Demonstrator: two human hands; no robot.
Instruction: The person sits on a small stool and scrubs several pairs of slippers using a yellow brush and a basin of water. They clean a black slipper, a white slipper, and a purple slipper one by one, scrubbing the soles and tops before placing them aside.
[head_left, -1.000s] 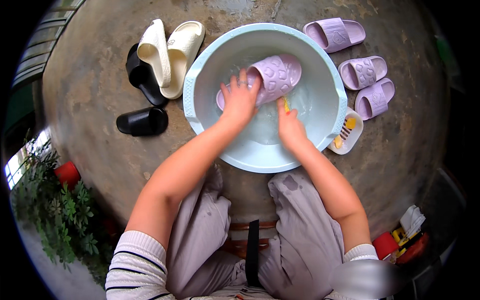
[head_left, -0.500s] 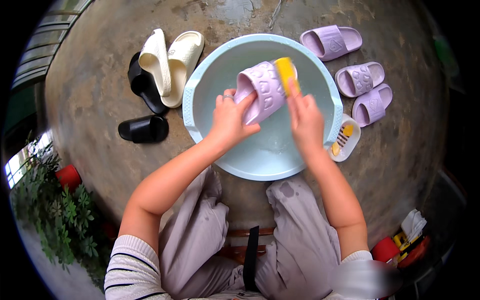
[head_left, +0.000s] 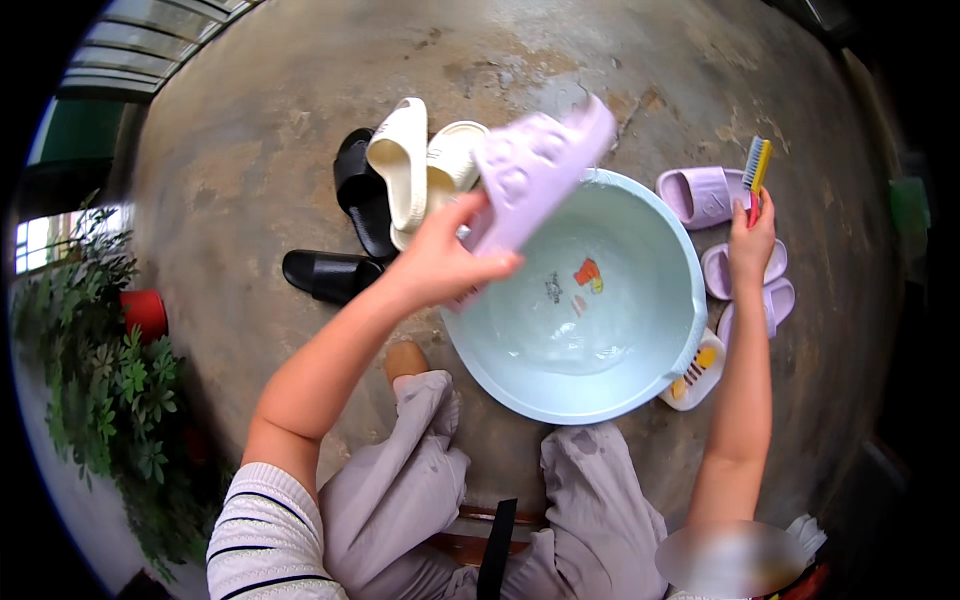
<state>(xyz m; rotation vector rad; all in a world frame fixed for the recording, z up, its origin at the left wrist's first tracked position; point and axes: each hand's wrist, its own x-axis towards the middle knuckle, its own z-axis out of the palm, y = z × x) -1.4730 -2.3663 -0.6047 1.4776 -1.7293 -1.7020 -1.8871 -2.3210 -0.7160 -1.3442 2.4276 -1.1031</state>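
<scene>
My left hand (head_left: 440,258) grips a lavender slide slipper (head_left: 535,165) with raised shapes on its strap. The slipper is tilted and slightly blurred, lifted over the far left rim of a pale blue basin (head_left: 672,265). Water lies in the basin, and small coloured pictures show on its bottom. Off to the right of the basin, my right hand (head_left: 752,245) holds a scrub brush (head_left: 762,165) with a yellow back, pale bristles and a red handle. Its bristles face left, near another lavender slipper (head_left: 692,195) on the floor.
Cream slippers (head_left: 402,165) and black slippers (head_left: 330,275) lie left of the basin. Two smaller lavender slippers (head_left: 778,300) are partly behind my right forearm. A white soap dish (head_left: 695,385) with yellow pieces touches the basin's right side. Leafy plants and a red pot (head_left: 145,314) stand at left.
The slipper has risen from over the basin's middle toward its far left rim, in my left hand. My right hand has taken the brush off the slipper and out to the right. The view has shifted.
</scene>
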